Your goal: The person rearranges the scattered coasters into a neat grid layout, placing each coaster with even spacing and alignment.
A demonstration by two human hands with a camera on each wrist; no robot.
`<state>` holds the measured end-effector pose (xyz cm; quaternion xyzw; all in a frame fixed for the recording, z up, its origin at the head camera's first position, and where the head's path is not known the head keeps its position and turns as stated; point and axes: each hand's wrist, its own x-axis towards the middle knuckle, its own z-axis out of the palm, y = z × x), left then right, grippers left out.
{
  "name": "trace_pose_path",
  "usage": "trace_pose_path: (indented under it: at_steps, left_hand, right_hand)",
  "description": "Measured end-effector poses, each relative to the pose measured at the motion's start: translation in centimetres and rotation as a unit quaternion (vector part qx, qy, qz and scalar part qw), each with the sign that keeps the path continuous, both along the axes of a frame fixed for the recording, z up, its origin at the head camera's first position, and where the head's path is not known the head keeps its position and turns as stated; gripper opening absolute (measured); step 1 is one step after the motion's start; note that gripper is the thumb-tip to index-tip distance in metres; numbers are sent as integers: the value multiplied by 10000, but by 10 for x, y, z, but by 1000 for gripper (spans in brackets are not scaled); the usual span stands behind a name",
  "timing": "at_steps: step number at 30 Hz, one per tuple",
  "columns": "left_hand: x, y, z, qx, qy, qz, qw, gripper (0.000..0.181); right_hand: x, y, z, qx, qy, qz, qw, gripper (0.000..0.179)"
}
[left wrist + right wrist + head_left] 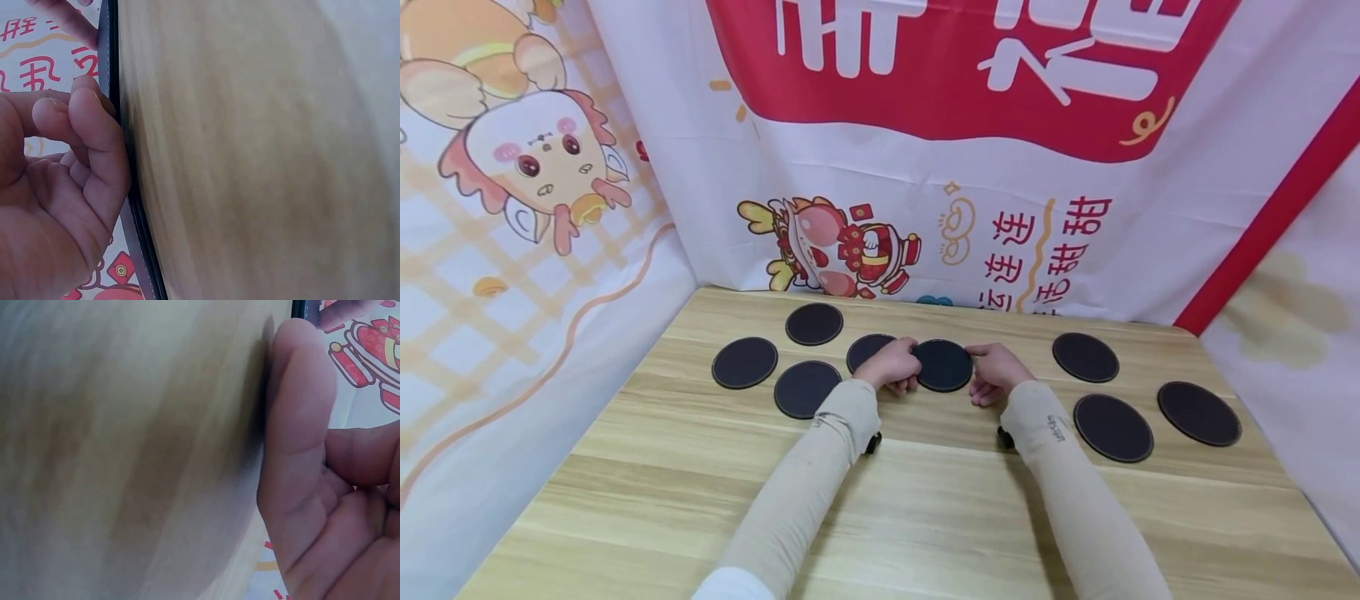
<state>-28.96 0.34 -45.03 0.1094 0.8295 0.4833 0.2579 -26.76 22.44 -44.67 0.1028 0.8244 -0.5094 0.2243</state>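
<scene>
A round black coaster (942, 365) with a stitched rim is held between both hands near the table's far side. My left hand (890, 364) holds its left edge, fingers bent inward. At the opposite edge my right hand (996, 373) holds it, one fingertip right at the rim and the other fingers curled below. In the left wrist view, the left fingers (103, 144) bend beside the dark rim, seen edge-on. The right fingers (297, 406) reach up to the coaster's edge in the right wrist view. Another coaster (867, 348) is partly hidden behind my left hand.
Several matching coasters lie on the wooden table (925, 517). On the left are a coaster (745, 362) and two neighbours; on the right, a coaster (1086, 357), a nearer coaster (1113, 427) and an outer coaster (1199, 413). A printed cloth (880, 158) hangs behind the table.
</scene>
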Motion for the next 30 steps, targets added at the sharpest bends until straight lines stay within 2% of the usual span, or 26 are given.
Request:
trace_pose_path:
  at_steps: [8,13,15,18,22,25,30]
  left_hand:
    - [-1,6,-1,11,12,-85,10000,70]
    - [-1,12,-2,-8,33,-3,10000,70]
    - [0,15,-3,-88,87,45,9999,70]
    - [3,23,0,-366,318,142,9987,67]
    - [8,38,10,-685,867,198,9937,59]
    - [13,53,18,-517,1073,167,9927,50]
    - [23,81,26,-28,919,-25,9958,41]
  right_hand:
    - [1,7,0,205,54,33,9998,69]
    - [3,11,1,240,77,75,9997,65]
    - [4,12,2,297,151,96,9994,59]
    - [7,15,6,451,380,105,9982,53]
    - [14,19,16,694,818,188,9941,47]
    - [20,25,23,757,1061,182,9913,44]
    - [32,41,30,891,1331,80,9871,40]
